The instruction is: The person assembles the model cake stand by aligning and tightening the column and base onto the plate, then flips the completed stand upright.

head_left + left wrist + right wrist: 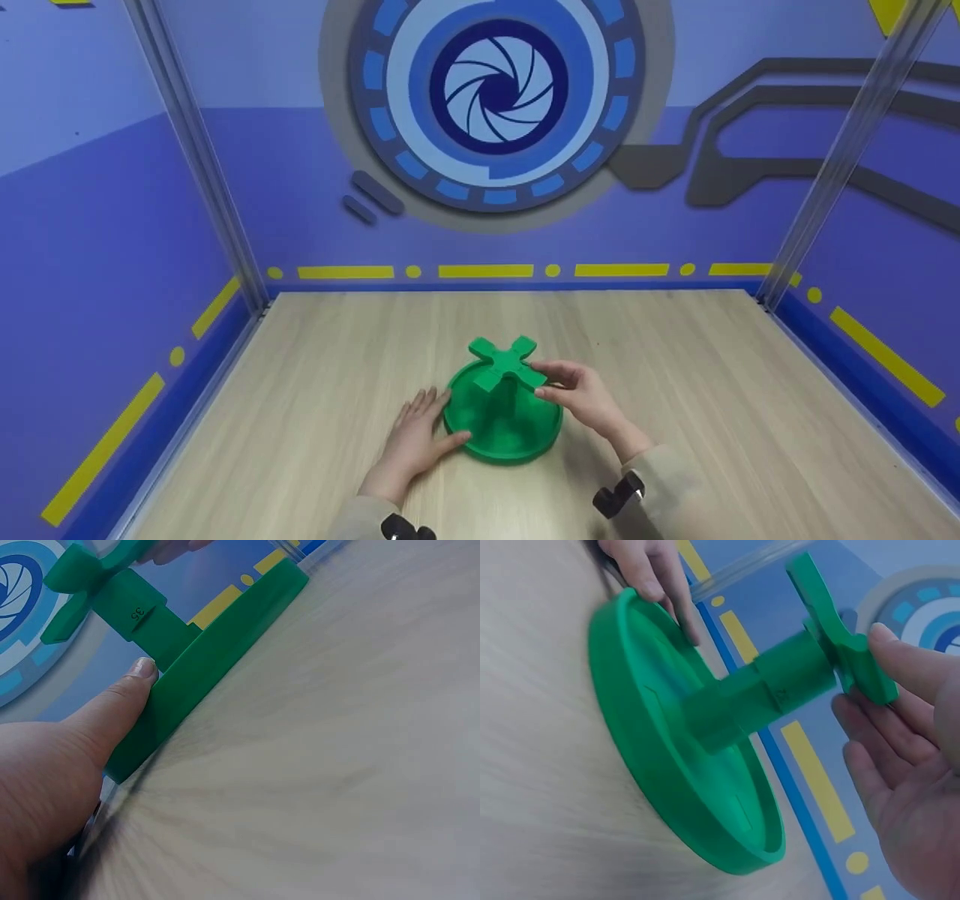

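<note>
A round green dish (512, 456) with a raised rim stands on the wooden table. From its middle rises a stepped green post (759, 694), topped by a green cross-shaped piece (508, 363) with rounded arms. My right hand (585, 396) pinches the near right arm of the cross between thumb and fingers. At the dish's left side lies my left hand (412, 444), its fingers straight and spread along the outside and its thumb touching the rim. Small raised or cut marks show on the post (142, 611) in the left wrist view.
The pale wooden table (337, 352) ends at a blue back wall (300, 180) with yellow dashes and a round emblem. Side walls (97, 300) with metal corner posts (195, 142) close it in. Black devices (619, 495) sit on both wrists over beige sleeves.
</note>
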Available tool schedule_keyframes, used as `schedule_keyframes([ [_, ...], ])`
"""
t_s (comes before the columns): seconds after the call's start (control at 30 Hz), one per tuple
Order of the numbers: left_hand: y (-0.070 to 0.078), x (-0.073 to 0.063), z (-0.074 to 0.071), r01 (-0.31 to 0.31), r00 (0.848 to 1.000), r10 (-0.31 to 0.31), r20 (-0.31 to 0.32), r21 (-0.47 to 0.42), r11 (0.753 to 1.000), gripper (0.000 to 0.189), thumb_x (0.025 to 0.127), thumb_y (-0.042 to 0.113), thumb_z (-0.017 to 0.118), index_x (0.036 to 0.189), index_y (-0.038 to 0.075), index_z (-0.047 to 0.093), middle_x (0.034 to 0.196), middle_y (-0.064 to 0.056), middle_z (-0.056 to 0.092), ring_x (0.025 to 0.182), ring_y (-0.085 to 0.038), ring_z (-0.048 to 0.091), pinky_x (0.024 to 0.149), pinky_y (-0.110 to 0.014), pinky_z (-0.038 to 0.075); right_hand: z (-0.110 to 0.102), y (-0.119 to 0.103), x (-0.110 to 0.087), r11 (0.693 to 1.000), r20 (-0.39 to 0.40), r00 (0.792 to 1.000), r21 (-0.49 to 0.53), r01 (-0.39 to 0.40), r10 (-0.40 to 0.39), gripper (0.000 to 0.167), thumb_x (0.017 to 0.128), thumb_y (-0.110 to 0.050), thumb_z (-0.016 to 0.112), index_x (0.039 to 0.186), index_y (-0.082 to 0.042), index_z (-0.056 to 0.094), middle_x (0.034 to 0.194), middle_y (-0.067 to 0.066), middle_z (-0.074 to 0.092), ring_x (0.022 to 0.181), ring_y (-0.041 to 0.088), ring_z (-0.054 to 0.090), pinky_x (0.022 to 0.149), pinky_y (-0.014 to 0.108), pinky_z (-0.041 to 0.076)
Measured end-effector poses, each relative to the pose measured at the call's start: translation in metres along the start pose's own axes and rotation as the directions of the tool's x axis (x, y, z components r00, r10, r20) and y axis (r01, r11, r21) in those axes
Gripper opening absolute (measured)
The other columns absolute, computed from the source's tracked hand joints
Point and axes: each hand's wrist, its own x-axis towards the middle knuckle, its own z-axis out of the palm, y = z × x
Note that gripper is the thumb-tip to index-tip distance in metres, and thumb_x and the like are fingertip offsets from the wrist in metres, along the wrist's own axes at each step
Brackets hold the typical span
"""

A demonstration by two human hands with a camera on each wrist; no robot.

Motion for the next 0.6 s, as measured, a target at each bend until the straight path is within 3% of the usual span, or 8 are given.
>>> schedule_keyframes([
  [0.27, -0.002, 0.002, 0.0, -0.006, 1.0, 0.006, 0.002, 0.009, 1.0, 0.091, 0.09, 0.059, 0.071, 0.158, 0.007, 0.04, 0.165, -0.027, 0.033, 0.156, -0.047, 0.023, 0.129, -0.064, 0.014, 0.013, -0.005, -0.004, 1.0, -0.086, 0.996, -0.013, 0.001, -0.002, 0.044, 0.092, -0.013, 0.077, 0.132, 0.003, 0.066, 0.133, 0.024, 0.068, 0.115, 0.006, 0.066, 0.099, 0.021, 0.057],
  [0.6, -0.003, 0.002, 0.003, 0.003, 1.0, -0.003, -0.004, -0.002, 1.0, 0.089, 0.09, 0.058, 0.072, 0.157, 0.008, 0.042, 0.164, -0.026, 0.035, 0.156, -0.046, 0.024, 0.13, -0.063, 0.015, 0.029, -0.012, -0.008, 0.999, -0.162, 0.987, -0.031, 0.009, -0.014, 0.042, 0.089, -0.012, 0.08, 0.127, 0.002, 0.068, 0.127, 0.022, 0.07, 0.119, 0.028, 0.067, 0.1, 0.03, 0.059],
])
